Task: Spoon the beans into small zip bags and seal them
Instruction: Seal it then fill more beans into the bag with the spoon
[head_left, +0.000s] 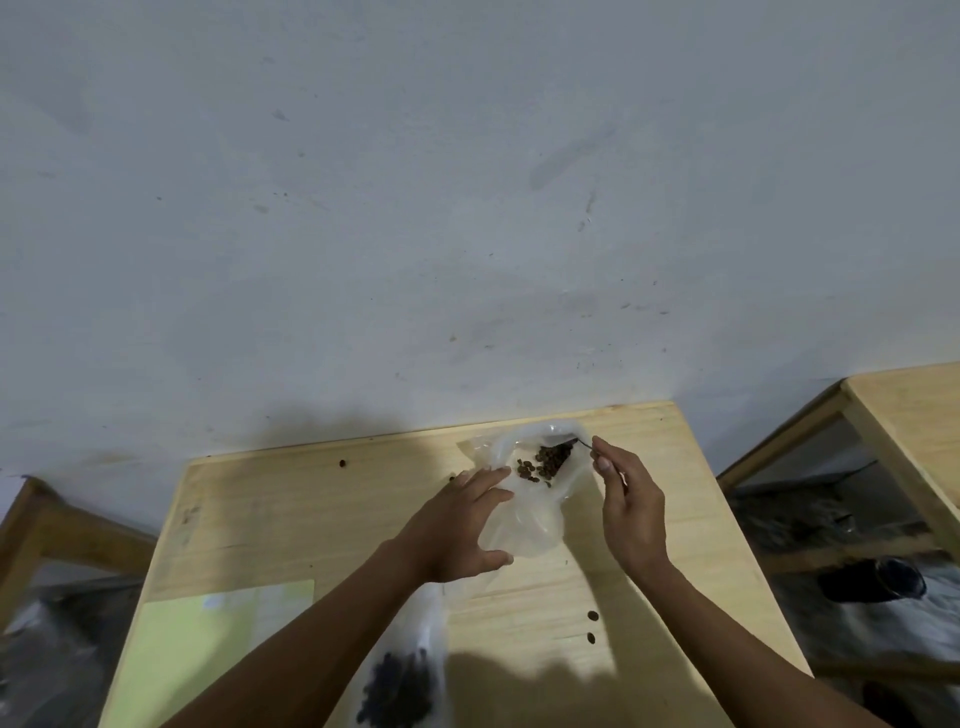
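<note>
1. Head view: the clear bag (524, 499) lies right of frame centre on the wooden surface (291, 519), long axis running from lower frame to upper, beans (545, 461) pooled at its upper end.
2. Right hand (631, 512) pinches the spoon (582, 442), tip at the beans; it is the nearer hand.
3. Left hand (460, 525) braces the bag's left edge, fingers straight.
4. Spoon bowl is hard to make out; a second bean bag (400, 686) at bottom edge is partly hidden by the forearm.
</note>
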